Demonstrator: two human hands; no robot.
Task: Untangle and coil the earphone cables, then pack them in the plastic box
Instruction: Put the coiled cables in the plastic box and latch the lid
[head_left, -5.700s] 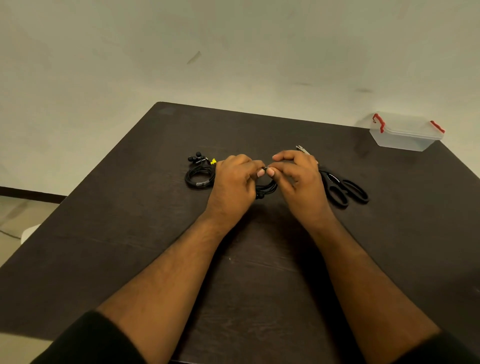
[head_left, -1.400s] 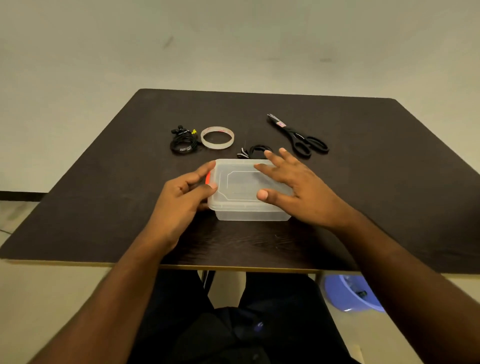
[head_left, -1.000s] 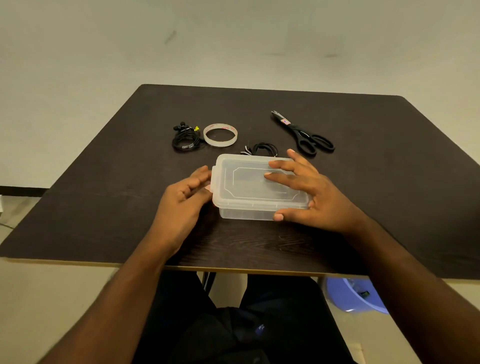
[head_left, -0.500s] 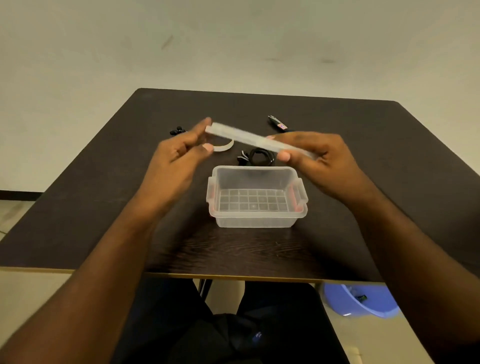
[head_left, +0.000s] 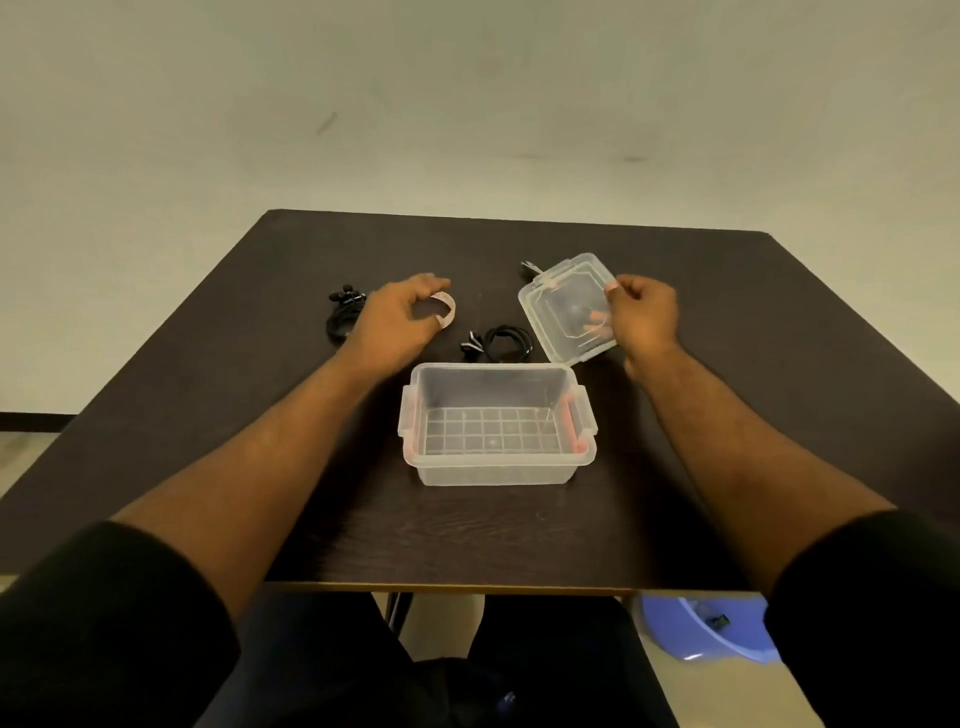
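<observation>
One plastic box (head_left: 497, 423) is seen nearest on the tabletop (head_left: 208, 415), lid off, with only its gridded floor visible inside. Just beyond it, one coiled earphone cable (head_left: 501, 343) lies outside the box. The lid (head_left: 566, 306) is held tilted in the pinching grip of the right hand (head_left: 641, 314). Farther left, the left hand (head_left: 397, 317) hovers loosely curled over a tape roll (head_left: 445, 310), beside a second coil (head_left: 343, 317).

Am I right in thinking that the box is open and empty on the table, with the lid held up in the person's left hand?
Not quite: the head view shows the lid held in the right hand, not the left. The rest stands: the box sits open and empty on the table.
</observation>
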